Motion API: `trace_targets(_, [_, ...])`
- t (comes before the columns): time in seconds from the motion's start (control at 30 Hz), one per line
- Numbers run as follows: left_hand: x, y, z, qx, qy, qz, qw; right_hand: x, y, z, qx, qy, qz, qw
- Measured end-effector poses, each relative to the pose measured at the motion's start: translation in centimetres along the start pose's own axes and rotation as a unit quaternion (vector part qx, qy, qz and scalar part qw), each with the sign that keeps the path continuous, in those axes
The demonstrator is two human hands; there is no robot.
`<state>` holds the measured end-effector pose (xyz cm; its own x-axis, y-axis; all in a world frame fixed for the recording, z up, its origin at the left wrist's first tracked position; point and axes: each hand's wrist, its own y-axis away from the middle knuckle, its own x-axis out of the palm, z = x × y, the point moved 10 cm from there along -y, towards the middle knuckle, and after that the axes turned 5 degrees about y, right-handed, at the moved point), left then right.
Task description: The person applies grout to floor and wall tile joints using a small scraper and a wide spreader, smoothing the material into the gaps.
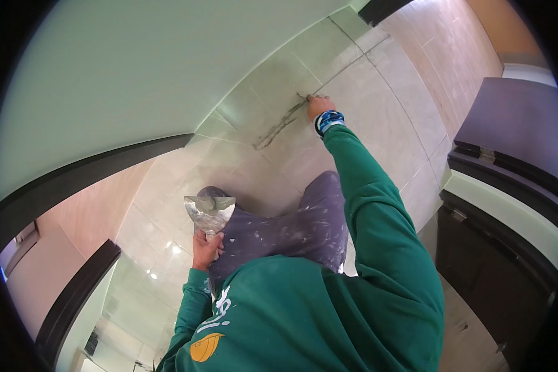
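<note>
In my left hand [206,250] is a wide putty knife [212,217], blade upward, with a lump of grey paste [206,203] on it. My fingers close round its handle beside my knee. My right hand [320,105] reaches far ahead to the tiled floor [359,102], closed on a small grey tool [302,96] that is mostly hidden by the fingers. It is down at a tile joint [341,71], where dark grey paste [279,129] lies smeared along the line. A blue and white band circles my right wrist.
A pale wall [124,68] runs along the left, ending at a dark door frame [93,164]. Wood-look flooring [449,46] borders the tiles at upper right. Dark doors [508,118] stand open on the right. My knees [322,192] rest on the tiles.
</note>
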<state>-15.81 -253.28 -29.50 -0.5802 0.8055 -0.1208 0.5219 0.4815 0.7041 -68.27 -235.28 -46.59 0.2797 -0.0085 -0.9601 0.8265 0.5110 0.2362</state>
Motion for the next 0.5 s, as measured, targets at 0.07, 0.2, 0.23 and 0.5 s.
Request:
trace_targets(0.07, [-1.1, 0.9, 0.9, 0.002, 0.006, -0.017, 1.000, 1.3, 1.3, 4.0, -0.001, -0.021, 0.041, 0.999])
trace_targets(0.2, [-0.7, 0.8, 0.8, 0.019, 0.026, 0.003, 0.999, 5.1, 6.5, 10.7, 0.035, 0.002, 0.040, 0.999])
trace_targets(0.23, [-0.7, 1.0, 0.8, 0.019, 0.029, 0.006, 0.999, 5.9, 8.1, 12.8, 0.035, 0.003, 0.044, 0.998])
trace_targets(0.5, [-0.6, 0.9, 0.6, 0.034, 0.025, 0.024, 0.999, 7.6, 13.3, 20.3, -0.024, -0.098, 0.184, 0.978])
